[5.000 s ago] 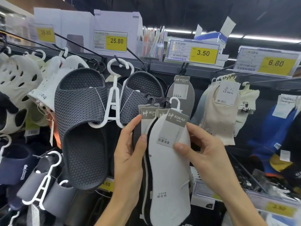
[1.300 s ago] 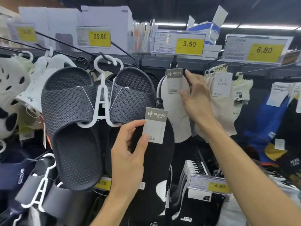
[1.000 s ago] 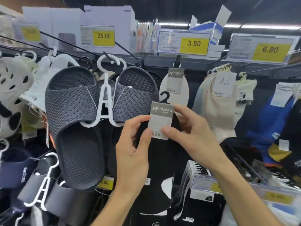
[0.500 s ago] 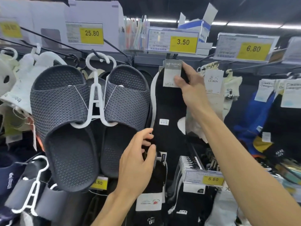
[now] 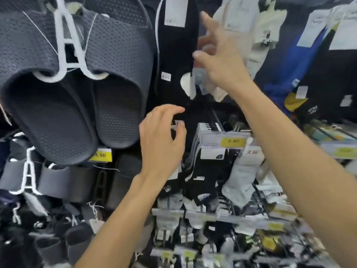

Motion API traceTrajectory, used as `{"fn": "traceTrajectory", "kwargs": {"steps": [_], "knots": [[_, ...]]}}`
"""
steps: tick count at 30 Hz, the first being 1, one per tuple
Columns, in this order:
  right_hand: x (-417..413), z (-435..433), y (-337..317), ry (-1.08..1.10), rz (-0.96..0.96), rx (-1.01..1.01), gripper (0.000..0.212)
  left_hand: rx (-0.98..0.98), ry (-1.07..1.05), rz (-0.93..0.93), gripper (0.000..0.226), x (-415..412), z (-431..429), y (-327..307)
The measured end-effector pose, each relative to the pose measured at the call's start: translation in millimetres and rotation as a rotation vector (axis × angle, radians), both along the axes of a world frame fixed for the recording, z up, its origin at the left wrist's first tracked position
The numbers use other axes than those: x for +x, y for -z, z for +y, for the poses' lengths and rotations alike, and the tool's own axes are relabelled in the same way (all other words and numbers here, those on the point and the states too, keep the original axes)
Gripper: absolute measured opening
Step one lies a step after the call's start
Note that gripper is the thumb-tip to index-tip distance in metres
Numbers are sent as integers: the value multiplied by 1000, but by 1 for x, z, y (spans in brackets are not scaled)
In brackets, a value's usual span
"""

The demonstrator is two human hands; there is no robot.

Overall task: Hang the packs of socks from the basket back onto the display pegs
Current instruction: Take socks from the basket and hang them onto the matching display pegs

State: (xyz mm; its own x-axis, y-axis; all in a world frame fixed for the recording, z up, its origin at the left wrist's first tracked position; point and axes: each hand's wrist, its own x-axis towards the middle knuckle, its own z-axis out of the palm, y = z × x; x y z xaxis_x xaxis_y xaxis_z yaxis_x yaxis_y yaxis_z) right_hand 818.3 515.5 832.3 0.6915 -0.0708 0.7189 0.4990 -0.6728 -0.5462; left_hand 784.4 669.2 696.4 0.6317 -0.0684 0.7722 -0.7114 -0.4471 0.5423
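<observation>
The black sock pack [image 5: 176,55] hangs in the upper row, just right of the grey slippers [image 5: 77,84]. Its card header [image 5: 174,12] runs up to the top edge of the view, so I cannot see the peg itself. I judge it light and limp, soft fabric with only the card giving it any stiffness. The card, near its hook, is the place to pinch it, since the sock body would just fold and swing.

My right hand [image 5: 216,57] is spread wide, fingers apart and pointing up. It holds nothing and sits just beside the pack's right edge, in front of the cream socks [image 5: 241,35]. Blur hides whether my thumb touches the pack.

My left hand [image 5: 162,144] is loosely cupped with fingers apart and empty, near the pack's lower end. I cannot tell whether it makes contact there. The basket is out of view.
</observation>
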Motion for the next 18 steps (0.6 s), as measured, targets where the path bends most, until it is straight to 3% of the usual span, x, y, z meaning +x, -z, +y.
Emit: {"fn": "traceTrajectory", "kwargs": {"steps": [2, 6, 9, 14, 18], "knots": [[-9, -9, 7, -13, 37, 59, 63, 29, -35, -37, 29, -11, -19, -1], [-5, 13, -10, -82, 188, 90, 47, 43, -175, 87, 38, -18, -46, -11], [3, 36, -25, -121, 171, 47, 61, 95, -288, 165, 51, -6, -46, -27], [18, 41, -36, 80, 1, -94, 79, 245, -308, 77, 63, 7, -38, -44], [22, 29, -34, 56, 6, -146, 83, 284, -313, 72, 71, 19, -35, -50]]}}
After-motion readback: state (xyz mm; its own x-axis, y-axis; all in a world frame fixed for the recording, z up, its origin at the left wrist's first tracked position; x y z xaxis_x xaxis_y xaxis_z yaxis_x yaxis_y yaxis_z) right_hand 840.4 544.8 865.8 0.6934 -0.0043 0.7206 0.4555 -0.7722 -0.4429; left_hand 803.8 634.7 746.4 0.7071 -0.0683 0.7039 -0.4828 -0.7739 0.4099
